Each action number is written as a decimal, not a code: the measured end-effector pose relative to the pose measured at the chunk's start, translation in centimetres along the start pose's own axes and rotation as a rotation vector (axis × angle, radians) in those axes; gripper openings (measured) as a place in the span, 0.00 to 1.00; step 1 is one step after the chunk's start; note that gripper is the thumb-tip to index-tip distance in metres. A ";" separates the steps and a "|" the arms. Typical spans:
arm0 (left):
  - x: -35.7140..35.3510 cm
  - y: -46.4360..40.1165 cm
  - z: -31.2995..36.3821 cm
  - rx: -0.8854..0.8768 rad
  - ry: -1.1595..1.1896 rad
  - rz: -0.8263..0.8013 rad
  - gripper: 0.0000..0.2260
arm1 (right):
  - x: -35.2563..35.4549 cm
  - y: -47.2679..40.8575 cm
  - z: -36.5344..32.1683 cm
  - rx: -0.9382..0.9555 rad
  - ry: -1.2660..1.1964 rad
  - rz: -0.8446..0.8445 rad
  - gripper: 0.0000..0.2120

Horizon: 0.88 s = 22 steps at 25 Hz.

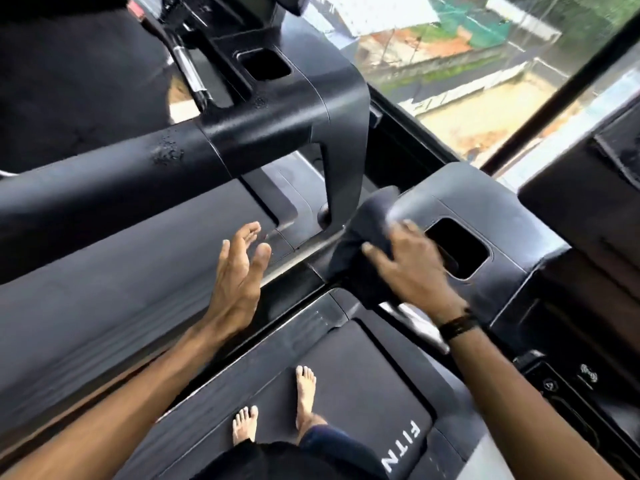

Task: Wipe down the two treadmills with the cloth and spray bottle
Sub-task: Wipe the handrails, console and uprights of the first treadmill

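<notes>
A: Which step is in hand now?

B: The wiping, I think. The person stands with bare feet (273,407) on the belt (363,368) of the near treadmill. The right hand (412,268) grasps the dark cloth (363,244) and presses it on the console corner (485,206), just beside the cup pocket (457,247).

A: And the left hand (239,271)?

B: Released, fingers straight and spread, holding nothing. It hovers between the two machines.

A: How does the cloth lie?

B: It is bunched. Its long axis runs from the lower edge near the wrist up toward the window (485,81), and one end hangs down over the console edge.

A: What does the next move call for?

B: In my judgement, to sweep the cloth along the console and around the pocket. The far handrail (121,178) carries droplets (166,150), so it seems to wait for wiping. The spray bottle I cannot see.
</notes>
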<state>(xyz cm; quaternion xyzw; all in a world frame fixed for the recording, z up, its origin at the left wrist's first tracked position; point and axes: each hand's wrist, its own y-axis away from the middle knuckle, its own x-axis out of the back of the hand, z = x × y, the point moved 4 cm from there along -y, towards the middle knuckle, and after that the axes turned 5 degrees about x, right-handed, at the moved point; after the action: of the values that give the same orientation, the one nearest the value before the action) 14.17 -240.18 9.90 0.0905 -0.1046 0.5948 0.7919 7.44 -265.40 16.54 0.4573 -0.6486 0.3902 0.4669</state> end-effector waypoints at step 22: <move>-2.7 1.0 0.8 0.127 -0.505 0.220 0.31 | -5.2 -5.3 -1.1 0.653 0.049 -0.333 0.23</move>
<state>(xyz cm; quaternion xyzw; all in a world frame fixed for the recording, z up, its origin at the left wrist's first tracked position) 12.46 -242.62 9.97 0.2733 -0.2704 0.6410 0.6643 13.57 -264.70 12.23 0.6720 -0.3954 0.5061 0.3687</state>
